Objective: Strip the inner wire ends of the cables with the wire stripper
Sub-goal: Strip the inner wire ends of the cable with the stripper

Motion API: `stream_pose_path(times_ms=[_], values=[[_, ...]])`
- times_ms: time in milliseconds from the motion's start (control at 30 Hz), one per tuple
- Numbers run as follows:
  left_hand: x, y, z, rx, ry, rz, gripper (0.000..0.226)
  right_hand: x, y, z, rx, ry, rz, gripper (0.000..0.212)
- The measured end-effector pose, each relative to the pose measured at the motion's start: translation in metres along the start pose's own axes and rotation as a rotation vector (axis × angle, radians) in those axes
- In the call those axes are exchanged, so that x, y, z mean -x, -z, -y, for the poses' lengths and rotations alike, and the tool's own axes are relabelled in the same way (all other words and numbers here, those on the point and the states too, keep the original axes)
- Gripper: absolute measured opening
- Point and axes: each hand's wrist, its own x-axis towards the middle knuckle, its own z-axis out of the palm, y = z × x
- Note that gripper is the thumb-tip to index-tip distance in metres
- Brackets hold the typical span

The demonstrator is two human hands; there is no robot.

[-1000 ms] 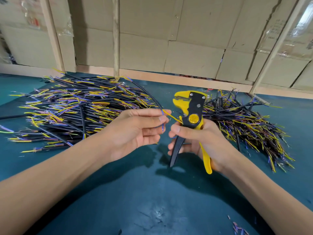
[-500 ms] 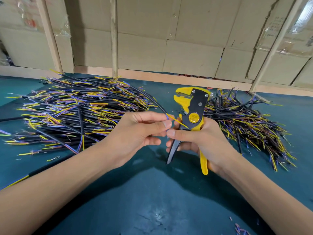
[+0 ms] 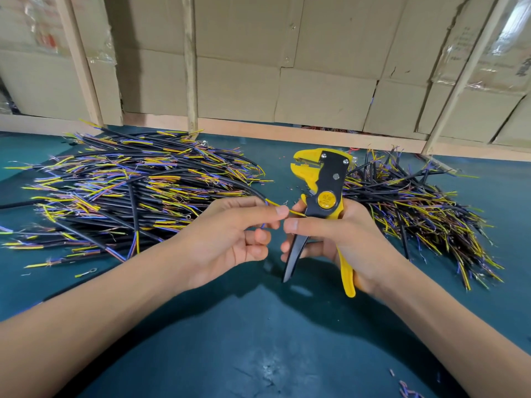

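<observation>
Nearest, the left hand (image 3: 230,239) now pinches the black cable's (image 3: 253,191) yellow inner wire (image 3: 287,209) closer to the right hand (image 3: 339,237) gripping the yellow-and-black wire stripper (image 3: 324,193), ready for feeding, ahead of the cable piles (image 3: 129,191) beyond.

- A teal mat (image 3: 258,354) is covering the worktop.
- Cardboard panels (image 3: 316,67) are lining the back wall.
- Pale wooden battens (image 3: 189,67) are standing upright against them.
- Wire scraps (image 3: 408,390) are lying at the near right edge.
</observation>
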Motion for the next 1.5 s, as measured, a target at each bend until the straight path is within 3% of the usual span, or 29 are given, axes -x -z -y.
stream_pose_path(times_ms=[267, 567, 967, 1500], values=[[-0.002, 0.004, -0.007, 0.195, -0.084, -0.115, 0.014, 0.005, 0.001, 0.001, -0.073, -0.014, 0.112, 0.005], [-0.001, -0.002, -0.015, 0.453, -0.255, -0.110, 0.012, 0.011, -0.021, 0.000, -0.160, 0.033, 0.171, 0.007], [0.008, -0.015, -0.011, 0.306, -0.360, -0.273, 0.009, 0.016, -0.037, -0.010, -0.295, 0.037, 0.229, 0.011], [0.013, -0.021, -0.005, 0.302, -0.277, -0.303, 0.021, 0.015, -0.039, -0.013, -0.314, 0.007, 0.217, 0.013]])
